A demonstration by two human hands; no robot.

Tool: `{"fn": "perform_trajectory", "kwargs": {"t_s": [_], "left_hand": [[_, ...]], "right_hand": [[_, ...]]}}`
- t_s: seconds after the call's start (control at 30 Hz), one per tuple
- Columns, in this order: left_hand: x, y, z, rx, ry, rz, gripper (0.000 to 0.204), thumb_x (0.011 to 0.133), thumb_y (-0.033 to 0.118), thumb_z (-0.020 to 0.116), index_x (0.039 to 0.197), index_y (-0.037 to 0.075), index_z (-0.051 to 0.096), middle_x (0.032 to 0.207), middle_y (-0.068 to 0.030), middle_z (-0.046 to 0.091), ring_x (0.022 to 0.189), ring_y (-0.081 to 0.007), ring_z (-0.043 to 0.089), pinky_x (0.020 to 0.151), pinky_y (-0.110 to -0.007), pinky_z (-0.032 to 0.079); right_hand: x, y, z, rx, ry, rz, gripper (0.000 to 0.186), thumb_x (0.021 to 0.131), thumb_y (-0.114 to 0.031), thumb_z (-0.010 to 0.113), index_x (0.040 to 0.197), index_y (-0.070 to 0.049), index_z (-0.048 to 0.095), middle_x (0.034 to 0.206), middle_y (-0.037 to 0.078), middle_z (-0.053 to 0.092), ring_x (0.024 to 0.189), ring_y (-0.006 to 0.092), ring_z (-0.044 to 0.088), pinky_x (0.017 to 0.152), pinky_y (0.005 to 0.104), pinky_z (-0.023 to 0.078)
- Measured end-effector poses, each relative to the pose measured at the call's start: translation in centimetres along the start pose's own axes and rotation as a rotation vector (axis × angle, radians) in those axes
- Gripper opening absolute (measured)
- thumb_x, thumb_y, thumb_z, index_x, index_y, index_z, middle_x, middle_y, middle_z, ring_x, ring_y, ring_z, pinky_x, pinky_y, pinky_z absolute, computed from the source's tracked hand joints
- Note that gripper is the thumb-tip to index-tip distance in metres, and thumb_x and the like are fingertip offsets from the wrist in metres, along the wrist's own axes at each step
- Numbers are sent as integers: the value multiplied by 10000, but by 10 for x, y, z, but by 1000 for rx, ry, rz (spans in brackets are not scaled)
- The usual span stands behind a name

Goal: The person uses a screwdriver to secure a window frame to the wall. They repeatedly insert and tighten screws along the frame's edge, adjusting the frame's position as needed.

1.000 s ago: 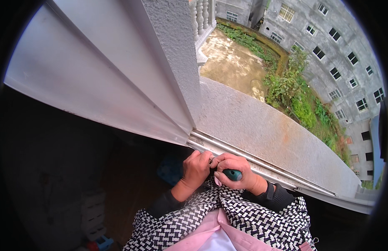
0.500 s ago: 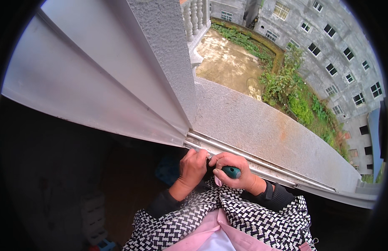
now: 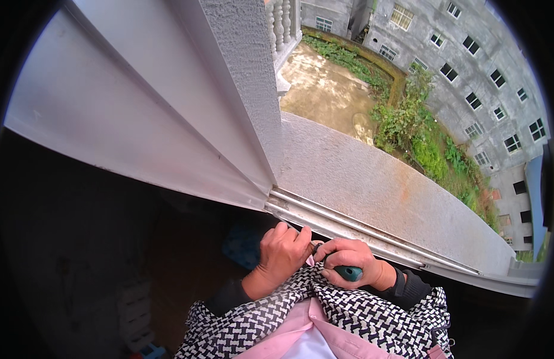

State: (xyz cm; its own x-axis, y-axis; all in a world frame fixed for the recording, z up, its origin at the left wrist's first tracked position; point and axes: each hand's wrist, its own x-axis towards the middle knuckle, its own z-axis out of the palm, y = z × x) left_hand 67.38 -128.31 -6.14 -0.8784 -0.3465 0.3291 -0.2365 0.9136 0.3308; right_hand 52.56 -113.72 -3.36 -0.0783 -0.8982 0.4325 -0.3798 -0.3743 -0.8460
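Observation:
My right hand (image 3: 354, 258) is closed around the dark green handle of a screwdriver (image 3: 348, 273), whose rounded butt with a hole shows below the fingers. To its left, my left hand (image 3: 283, 251) is closed, with thumb and fingers pinched at the tool's thin shaft. The shaft is mostly hidden, and its tip cannot be made out clearly. Both hands are at the inner edge of a white window track (image 3: 336, 227), which has parallel rails and dirt in its grooves.
A large pale sliding window panel (image 3: 139, 119) stands at the left. Beyond the track lies a rough concrete sill (image 3: 372, 167). Outside and below are a yard (image 3: 324, 84), green plants (image 3: 429, 149) and a grey building (image 3: 444, 54). A blue item (image 3: 241, 245) sits in the dark room.
Both hands have moved a little to the right and back toward me along the track. The green handle has shifted with my right hand.

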Motion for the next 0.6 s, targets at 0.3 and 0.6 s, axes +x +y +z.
{"fn": "perform_trajectory", "kwargs": {"t_s": [0.3, 0.6], "left_hand": [[-55, -25, 11, -624, -51, 1, 95, 813, 73, 708, 901, 89, 677, 842, -107, 697, 757, -315, 705, 627, -388, 544], [-171, -51, 8, -524, -34, -334, 188, 799, 21, 666, 982, 55, 696, 910, -158, 732, 799, -370, 720, 685, -419, 587]], "right_hand": [[36, 14, -22, -224, -387, 68, 401, 797, -111, 813, 1179, -106, 690, 1316, 165, 571, 1133, 329, 617, 934, 435, 524], [73, 135, 10, -866, -370, 71, 369, 919, -237, 653, 1270, -324, 728, 1435, 161, 526, 1226, 365, 536, 954, 470, 477]]}}
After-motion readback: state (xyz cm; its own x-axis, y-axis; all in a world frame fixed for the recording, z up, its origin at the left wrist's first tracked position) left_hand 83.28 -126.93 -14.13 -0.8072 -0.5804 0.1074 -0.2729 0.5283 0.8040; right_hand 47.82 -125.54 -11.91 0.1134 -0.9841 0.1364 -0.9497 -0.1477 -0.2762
